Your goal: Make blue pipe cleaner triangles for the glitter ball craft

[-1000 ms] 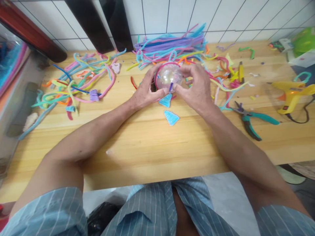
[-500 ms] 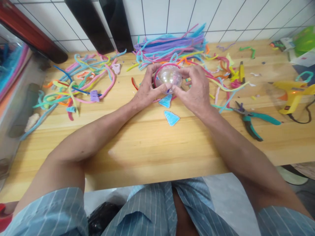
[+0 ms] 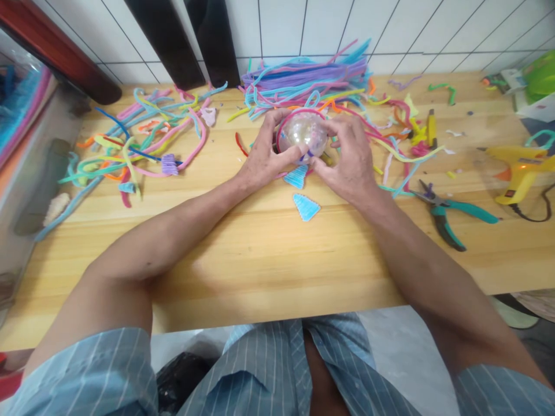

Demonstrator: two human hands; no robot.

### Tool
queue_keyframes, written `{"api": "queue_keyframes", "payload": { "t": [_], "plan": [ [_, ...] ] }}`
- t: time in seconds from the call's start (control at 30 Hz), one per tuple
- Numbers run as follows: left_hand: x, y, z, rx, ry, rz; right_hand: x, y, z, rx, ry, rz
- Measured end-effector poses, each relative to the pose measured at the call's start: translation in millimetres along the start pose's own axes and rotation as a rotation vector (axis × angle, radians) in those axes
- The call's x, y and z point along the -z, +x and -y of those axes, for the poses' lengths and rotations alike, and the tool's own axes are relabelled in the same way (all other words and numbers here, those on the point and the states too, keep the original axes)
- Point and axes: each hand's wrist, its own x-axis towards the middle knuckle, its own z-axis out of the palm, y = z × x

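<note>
A clear shimmering ball (image 3: 301, 134) with a pink pipe cleaner ringed round it sits between both hands above the wooden table (image 3: 260, 254). My left hand (image 3: 264, 156) cups its left side, thumb pressed on the front. My right hand (image 3: 347, 153) grips the right side, its thumb and fingers pinching a short purple pipe-cleaner end at the ball's lower front. Two light-blue fuzzy triangles lie just below the hands, one (image 3: 296, 175) touching them, the other (image 3: 306, 207) nearer me.
A big bundle of coloured pipe cleaners (image 3: 303, 78) lies behind the ball, and a looser tangle (image 3: 139, 138) at the left. Teal-handled pliers (image 3: 451, 211) and a yellow glue gun (image 3: 518, 167) lie at the right. A glass case (image 3: 26, 144) stands along the left edge.
The hands stay on the ball. My thumbs have drawn closer at its lower front, pinching the purple end, which now barely shows. The view has shifted slightly.
</note>
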Motion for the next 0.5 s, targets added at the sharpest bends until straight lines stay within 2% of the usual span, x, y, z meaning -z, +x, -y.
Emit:
{"api": "queue_keyframes", "payload": {
  "t": [0.1,0.33,0.5],
  "plan": [
    [-1.2,-0.7,-1.5,-0.02,0.009,-0.012,1.3,1.0,-2.2,0.049,-0.023,0.005],
    [-2.9,-0.9,1.0,-0.047,0.025,-0.055,4.7,3.0,-1.5,0.002,-0.061,0.057],
    [-4.3,-3.7,5.4,-0.044,0.03,-0.086,3.5,-1.0,4.3,0.032,-0.066,0.016]
  ]
}}
